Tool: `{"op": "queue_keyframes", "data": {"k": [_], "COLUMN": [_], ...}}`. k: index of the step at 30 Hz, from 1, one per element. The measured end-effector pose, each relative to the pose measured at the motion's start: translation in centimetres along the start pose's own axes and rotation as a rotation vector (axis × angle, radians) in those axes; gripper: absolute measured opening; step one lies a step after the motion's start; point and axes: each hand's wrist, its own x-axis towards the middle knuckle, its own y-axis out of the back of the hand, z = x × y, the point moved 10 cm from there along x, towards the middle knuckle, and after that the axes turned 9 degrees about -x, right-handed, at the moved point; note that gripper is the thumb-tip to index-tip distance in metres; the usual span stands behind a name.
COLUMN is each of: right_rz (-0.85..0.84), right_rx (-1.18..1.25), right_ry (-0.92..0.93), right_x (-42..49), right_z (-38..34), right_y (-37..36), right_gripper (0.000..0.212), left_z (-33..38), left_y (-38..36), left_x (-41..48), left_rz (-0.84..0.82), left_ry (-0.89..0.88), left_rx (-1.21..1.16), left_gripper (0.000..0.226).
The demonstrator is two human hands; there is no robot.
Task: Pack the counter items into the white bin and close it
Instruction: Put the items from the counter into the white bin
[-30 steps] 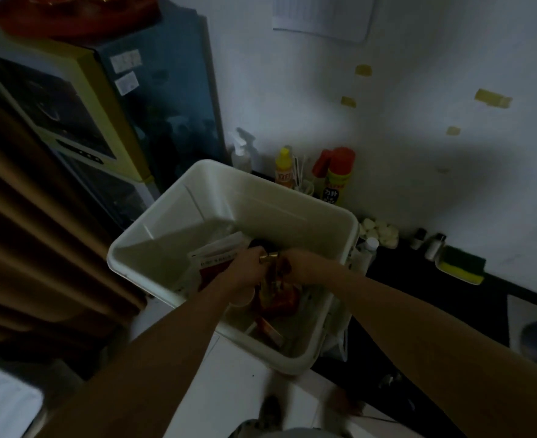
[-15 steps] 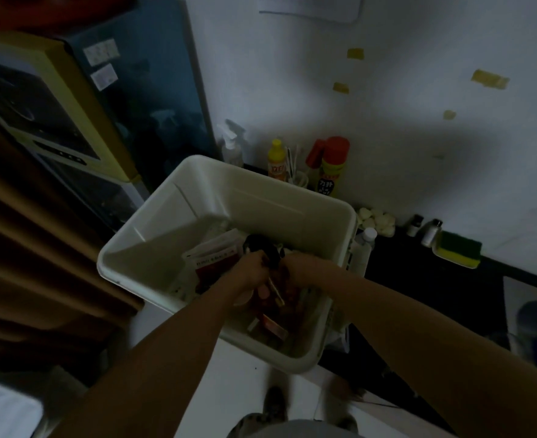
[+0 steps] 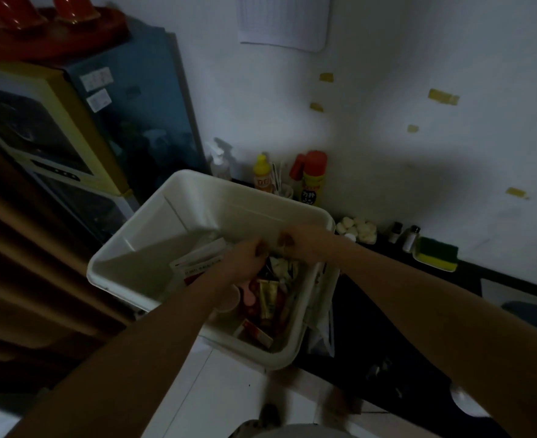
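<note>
Dark counter (image 3: 384, 298) under a white wall, and the white bin (image 3: 229, 210) sits open at its left end, with a gold tube (image 3: 267, 295), a red-and-white packet (image 3: 197, 268) and a small box (image 3: 256, 335) inside. Left hand (image 3: 245, 263) and right hand (image 3: 298, 243) hover close together over that pile, fingers curled, too blurred to tell whether either grips anything. Yellow bottle (image 3: 262, 175) and red-capped can (image 3: 314, 181) stand behind the bin.
</note>
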Motion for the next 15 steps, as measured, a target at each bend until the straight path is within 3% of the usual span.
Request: {"op": "queue_keyframes", "data": {"k": [3, 10, 15], "right_rz": [0.115, 0.14, 0.171], "right_rx": [0.032, 0.144, 0.153], "right_ry": [-0.013, -0.111, -0.171], "right_x": [-1.8, -6.3, -10.3], "right_z": [1.8, 6.3, 10.4], "right_y": [2.6, 4.3, 4.3], "right_gripper": [0.016, 0.029, 0.009], "left_z": [2.7, 10.0, 15.6], "left_y": [-0.2, -3.3, -7.2], "left_x": [0.3, 0.4, -0.2], "left_rz": [0.048, 0.126, 0.108], "left_ry": [-0.05, -0.198, -0.348], "left_rx": [-0.034, 0.054, 0.04], "left_gripper": [0.023, 0.039, 0.029]}}
